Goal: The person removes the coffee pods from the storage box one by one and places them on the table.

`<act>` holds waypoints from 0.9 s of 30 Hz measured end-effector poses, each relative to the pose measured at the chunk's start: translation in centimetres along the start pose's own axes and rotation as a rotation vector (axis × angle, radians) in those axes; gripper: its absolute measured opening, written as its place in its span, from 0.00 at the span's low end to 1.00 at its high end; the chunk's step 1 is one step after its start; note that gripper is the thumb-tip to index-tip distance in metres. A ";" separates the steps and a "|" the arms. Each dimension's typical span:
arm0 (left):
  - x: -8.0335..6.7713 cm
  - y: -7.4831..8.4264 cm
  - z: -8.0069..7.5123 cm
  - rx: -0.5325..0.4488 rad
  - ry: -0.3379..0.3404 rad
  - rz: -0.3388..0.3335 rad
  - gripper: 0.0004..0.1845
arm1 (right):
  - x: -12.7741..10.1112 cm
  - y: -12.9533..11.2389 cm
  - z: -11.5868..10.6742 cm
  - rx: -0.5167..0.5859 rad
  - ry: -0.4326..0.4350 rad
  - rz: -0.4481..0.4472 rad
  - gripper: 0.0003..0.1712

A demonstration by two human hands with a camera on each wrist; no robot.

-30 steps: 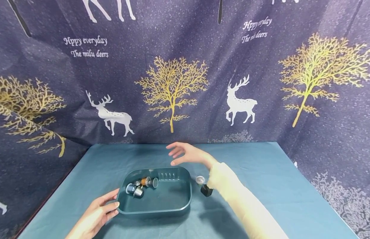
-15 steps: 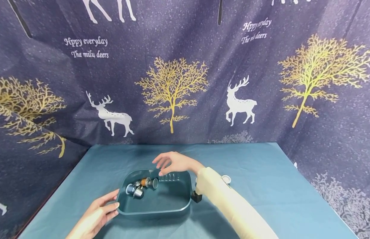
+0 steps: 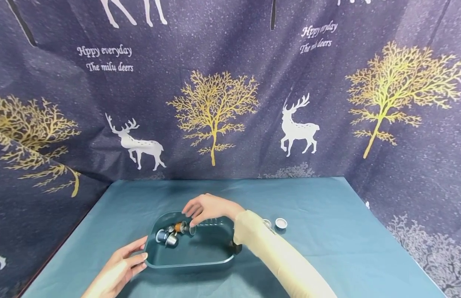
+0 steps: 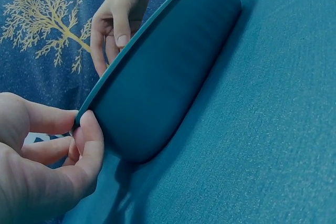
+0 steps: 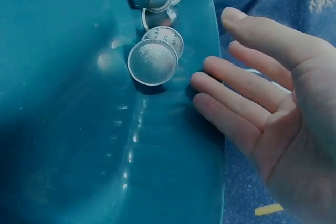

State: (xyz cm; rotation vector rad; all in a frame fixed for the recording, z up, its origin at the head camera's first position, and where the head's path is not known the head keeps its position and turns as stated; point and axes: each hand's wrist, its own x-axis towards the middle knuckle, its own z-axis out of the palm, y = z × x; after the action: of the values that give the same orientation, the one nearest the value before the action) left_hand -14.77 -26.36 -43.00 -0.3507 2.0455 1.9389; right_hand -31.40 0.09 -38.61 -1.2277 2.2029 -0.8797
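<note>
Head view shows the left hand (image 3: 120,267) pinching the near-left rim of the one tray (image 3: 200,252) on the table (image 3: 327,248), thumb on top. Four small capsules (image 3: 174,234) lie bunched in its far-left corner, as far as can be counted. Just above them hangs the right hand (image 3: 204,209), fingers spread and holding nothing; it should come down on a single capsule while the tray is kept steady. Right of the tray lies one more capsule (image 3: 280,223)

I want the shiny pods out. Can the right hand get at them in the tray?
Probably yes. The right hand hovers open just above the pods, and nothing covers the open tray.
</note>
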 end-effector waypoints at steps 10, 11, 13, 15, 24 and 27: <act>0.1 0.0 -0.3 0.001 -0.003 0.002 0.39 | 0.7 -1.8 0.7 -0.156 -0.152 0.088 0.30; 0.0 0.0 -0.3 0.000 0.002 -0.002 0.39 | 0.8 -1.9 0.8 -0.184 -0.165 0.094 0.30; 0.0 0.0 -0.3 0.002 0.001 -0.002 0.39 | 1.1 -2.1 0.9 -0.226 -0.182 0.103 0.30; 0.0 0.1 -0.3 0.001 0.001 -0.002 0.40 | 1.3 -2.1 1.1 -0.265 -0.191 0.113 0.30; 0.0 0.0 0.0 -0.009 0.015 -0.006 0.39 | 1.8 -1.8 1.7 -0.250 -0.201 0.134 0.27; 0.0 -0.1 0.0 -0.003 0.004 -0.005 0.39 | 2.0 -1.4 2.0 -0.239 -0.195 0.128 0.25</act>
State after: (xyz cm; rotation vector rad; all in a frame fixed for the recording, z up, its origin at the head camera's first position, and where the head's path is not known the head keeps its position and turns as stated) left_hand -14.71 -26.40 -43.04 -0.3595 2.0428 1.9398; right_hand -30.24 -2.77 -39.13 -1.2060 2.2437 -0.4363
